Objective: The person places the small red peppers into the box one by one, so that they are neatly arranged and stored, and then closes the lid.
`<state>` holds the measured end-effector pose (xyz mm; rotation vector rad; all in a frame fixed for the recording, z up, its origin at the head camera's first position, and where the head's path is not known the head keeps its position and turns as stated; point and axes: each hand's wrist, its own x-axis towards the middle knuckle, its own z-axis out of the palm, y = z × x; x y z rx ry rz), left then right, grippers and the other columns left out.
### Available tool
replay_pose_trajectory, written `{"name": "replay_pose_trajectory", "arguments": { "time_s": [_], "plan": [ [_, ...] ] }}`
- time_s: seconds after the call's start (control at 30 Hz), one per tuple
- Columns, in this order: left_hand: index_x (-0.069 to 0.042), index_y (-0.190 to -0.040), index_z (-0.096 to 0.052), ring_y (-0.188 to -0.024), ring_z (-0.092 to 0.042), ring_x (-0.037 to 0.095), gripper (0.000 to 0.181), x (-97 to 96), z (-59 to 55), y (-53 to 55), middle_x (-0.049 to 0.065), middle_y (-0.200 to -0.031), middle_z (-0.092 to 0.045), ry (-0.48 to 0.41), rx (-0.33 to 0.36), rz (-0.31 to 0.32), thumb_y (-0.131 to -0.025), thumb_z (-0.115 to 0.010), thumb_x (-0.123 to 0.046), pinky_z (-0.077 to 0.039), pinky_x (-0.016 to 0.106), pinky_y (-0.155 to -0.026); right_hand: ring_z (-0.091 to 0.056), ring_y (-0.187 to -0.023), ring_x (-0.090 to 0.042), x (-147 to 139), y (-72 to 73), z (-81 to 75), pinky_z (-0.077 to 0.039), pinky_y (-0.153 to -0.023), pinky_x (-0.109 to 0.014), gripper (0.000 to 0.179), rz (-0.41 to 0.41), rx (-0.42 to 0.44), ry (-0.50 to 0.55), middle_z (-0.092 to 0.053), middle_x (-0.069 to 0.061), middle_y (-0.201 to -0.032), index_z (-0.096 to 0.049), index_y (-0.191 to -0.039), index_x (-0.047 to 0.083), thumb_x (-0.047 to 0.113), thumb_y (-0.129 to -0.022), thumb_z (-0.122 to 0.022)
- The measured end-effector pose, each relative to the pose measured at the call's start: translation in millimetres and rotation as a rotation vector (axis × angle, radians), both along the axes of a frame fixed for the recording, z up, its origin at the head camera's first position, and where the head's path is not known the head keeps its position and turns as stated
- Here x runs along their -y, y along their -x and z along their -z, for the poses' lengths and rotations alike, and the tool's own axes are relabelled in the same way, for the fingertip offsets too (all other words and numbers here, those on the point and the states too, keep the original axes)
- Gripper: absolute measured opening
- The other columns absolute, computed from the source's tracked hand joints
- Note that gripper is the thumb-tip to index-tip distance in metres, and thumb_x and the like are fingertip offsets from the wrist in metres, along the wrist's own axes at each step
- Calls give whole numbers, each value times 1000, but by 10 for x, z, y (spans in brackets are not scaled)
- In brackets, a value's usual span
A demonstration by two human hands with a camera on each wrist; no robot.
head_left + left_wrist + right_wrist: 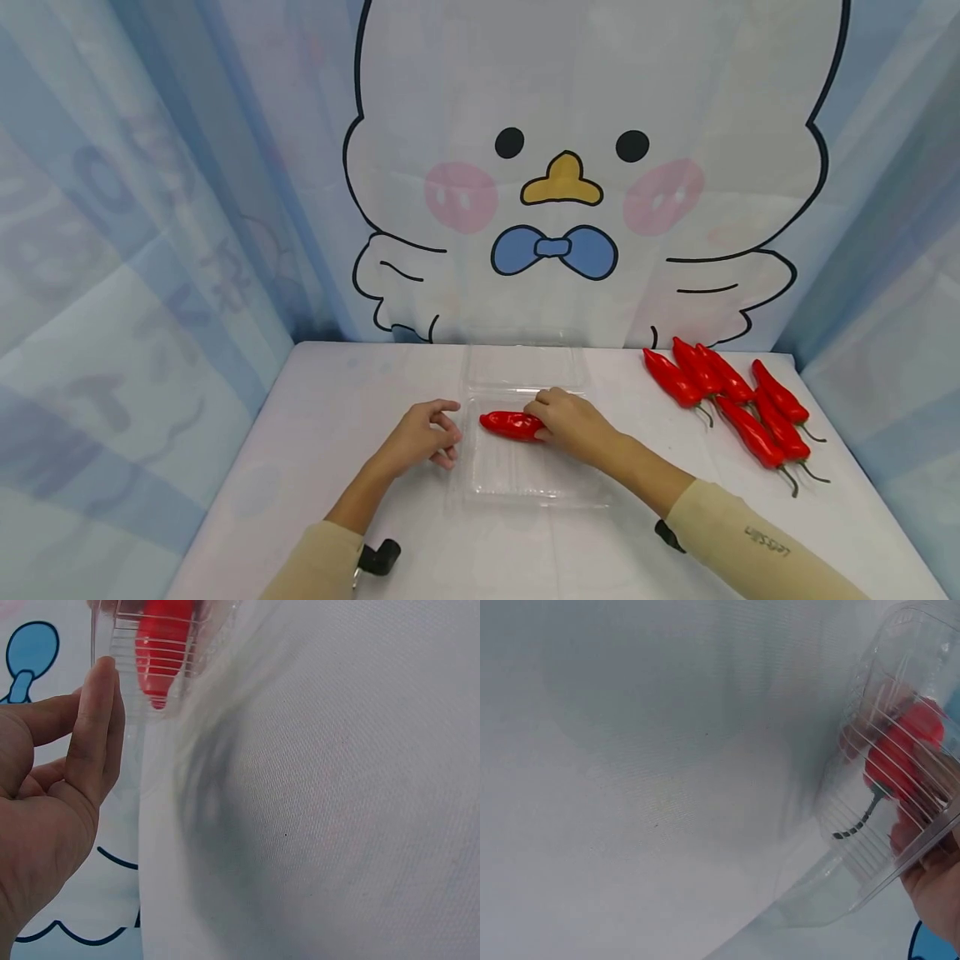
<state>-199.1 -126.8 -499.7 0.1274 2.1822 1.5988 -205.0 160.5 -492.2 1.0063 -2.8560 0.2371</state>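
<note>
Pepper lies in clear tray; right hand grips it.

Staged booth: cartoon-bird backdrop, cloth-covered table.

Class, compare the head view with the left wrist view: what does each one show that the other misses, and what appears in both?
Only the head view shows the right hand holding a red pepper over the clear plastic tray, the pile of loose red peppers at the table's right side, and the whole cartoon bird backdrop.

Only the left wrist view shows the tray's ribbed wall close up, with a fingertip touching it.

Both show the left hand beside the tray, the held pepper, and the white tablecloth.
</note>
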Motion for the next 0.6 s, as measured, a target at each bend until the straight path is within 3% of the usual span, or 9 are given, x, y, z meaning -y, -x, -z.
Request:
{"name": "replay_pose_trajectory", "arguments": {
  "time_s": [0.37,0.6],
  "plan": [
    [0,-146,-51,-67,-70,18,55,2,3,-3,14,-99,-63,1,-4,6,-95,-69,2,-65,34,-62,-66,-98,-19,-6,0,13,-64,-85,-32,35,4,14,25,-71,-3,-106,-75,-114,11,18,-82,-88],
    [1,-147,-50,-68,-70,17,55,9,0,-12,14,-99,-63,-11,-9,9,-95,-69,2,-65,34,-61,-67,-109,-23,-66,-10,-40,-63,-91,-36,40,35,69,43,-72,-5,-114,-74,-120,11,19,-83,-88]
  ]
}}
